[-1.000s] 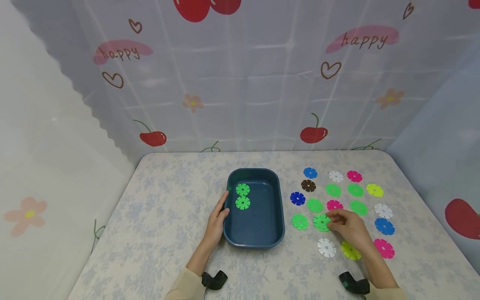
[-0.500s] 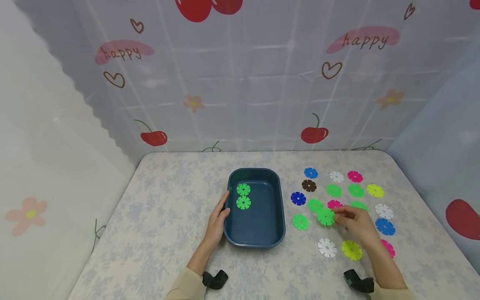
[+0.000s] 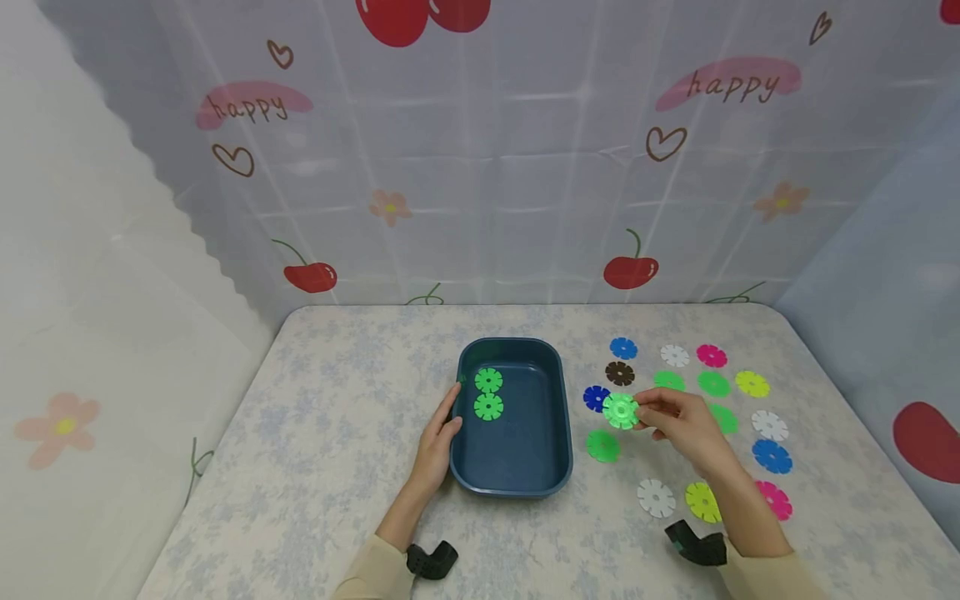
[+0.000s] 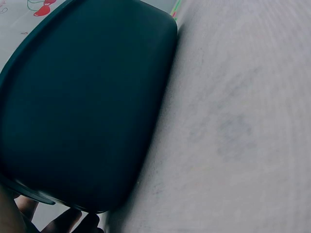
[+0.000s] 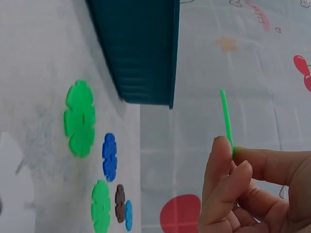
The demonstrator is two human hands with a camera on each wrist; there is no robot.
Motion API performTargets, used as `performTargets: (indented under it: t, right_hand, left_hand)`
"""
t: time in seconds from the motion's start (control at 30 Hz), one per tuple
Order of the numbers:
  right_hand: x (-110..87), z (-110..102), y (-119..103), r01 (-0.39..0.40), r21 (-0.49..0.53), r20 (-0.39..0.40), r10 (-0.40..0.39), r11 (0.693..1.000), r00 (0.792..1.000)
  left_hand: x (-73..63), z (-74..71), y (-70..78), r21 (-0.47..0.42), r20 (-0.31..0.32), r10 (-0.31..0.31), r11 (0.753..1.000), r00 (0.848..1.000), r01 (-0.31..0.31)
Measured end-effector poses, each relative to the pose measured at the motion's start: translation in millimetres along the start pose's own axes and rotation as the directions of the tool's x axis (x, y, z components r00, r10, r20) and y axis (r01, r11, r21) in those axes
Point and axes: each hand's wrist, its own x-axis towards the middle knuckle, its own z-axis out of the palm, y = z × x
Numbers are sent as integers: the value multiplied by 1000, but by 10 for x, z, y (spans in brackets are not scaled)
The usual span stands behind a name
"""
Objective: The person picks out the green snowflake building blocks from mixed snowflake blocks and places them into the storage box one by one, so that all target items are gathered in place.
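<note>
A green slotted plastic disc is pinched at its edge by my right hand, raised over the other pieces. The right wrist view shows the same disc edge-on between thumb and fingers. My left hand rests against the left side of a dark blue rectangular basin, fingers fairly straight and thumb at the rim. Seen from the left wrist, fingertips touch the basin's outer wall. Inside the basin lie two green discs, an upper one and a lower one.
Several discs lie right of the basin: a green disc, a dark blue disc, a brown disc, a white disc, a yellow disc and a pink disc, among others. A printed curtain hangs behind the table.
My right hand has lifted the green disc off the table and moved it left and farther back, toward the dark blue disc. The left hand and basin stay in place.
</note>
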Motion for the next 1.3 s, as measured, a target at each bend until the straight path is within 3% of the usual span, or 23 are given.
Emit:
performTargets:
  t: [0.4, 0.63, 0.83, 1.1, 1.3]
  right_hand:
    - [260, 513, -324, 72, 126, 116, -87, 989, 989]
    - [401, 824, -404, 62, 131, 247, -93, 989, 965]
    - [453, 1011, -487, 50, 99, 288, -77, 994, 954]
    - [519, 1262, -511, 107, 34, 341, -112, 994, 933]
    - [550, 1406, -494, 82, 10, 380, -80, 997, 922]
  left_hand:
    - [-9, -8, 9, -16, 4, 9, 1000, 1000, -9]
    - [2, -3, 10, -16, 6, 15, 1000, 1000, -15]
    - [9, -5, 15, -3, 2, 10, 1000, 1000, -10]
    - [2, -7, 24, 8, -3, -16, 1000, 1000, 16]
    - [-7, -6, 7, 6, 3, -7, 1000, 1000, 7]
